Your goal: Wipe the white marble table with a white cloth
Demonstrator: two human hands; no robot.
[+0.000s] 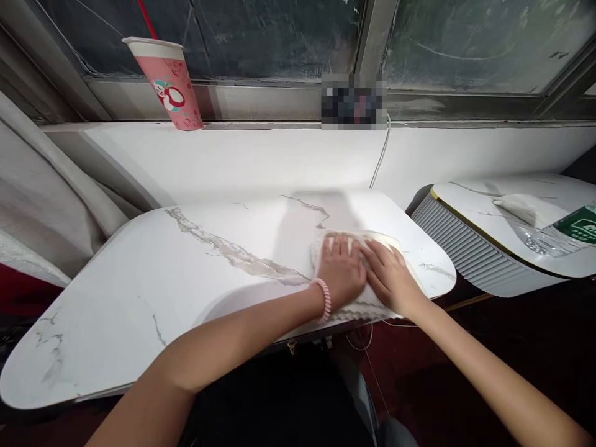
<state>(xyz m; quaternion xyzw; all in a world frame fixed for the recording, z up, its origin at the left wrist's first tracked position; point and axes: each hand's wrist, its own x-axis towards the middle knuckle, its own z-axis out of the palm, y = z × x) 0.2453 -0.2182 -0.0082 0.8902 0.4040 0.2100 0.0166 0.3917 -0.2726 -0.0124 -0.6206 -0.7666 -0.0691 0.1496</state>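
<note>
While the left hand (342, 273) and right hand (390, 273) press flat, unclenched, on the white cloth (367, 306) toward three o'clock on the tabletop (139, 267), work looks under way; how much is done or left, I can't tell.

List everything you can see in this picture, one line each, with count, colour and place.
cloth: 1, white, under both hands
near table: 1, white with grey-brown veins, centre
cup: 1, pink and white, window ledge, left
straw: 1, red, in the cup
pixelated item: 1, dark, on the ledge; unidentifiable
cable: 1, pale, against the wall
window: 1, dark panes, grey frames, top
curtain: 1, pale grey, left
second table: 1, white top, grey ribbed side, right
bottle: 1, clear, green label, on second table
crumpled item: 1, white, beside bottle
floor: dark red, below
wristband: 1, pink, left wrist
left hand: 1, bare, on cloth
right hand: 1, bare, on cloth
</note>
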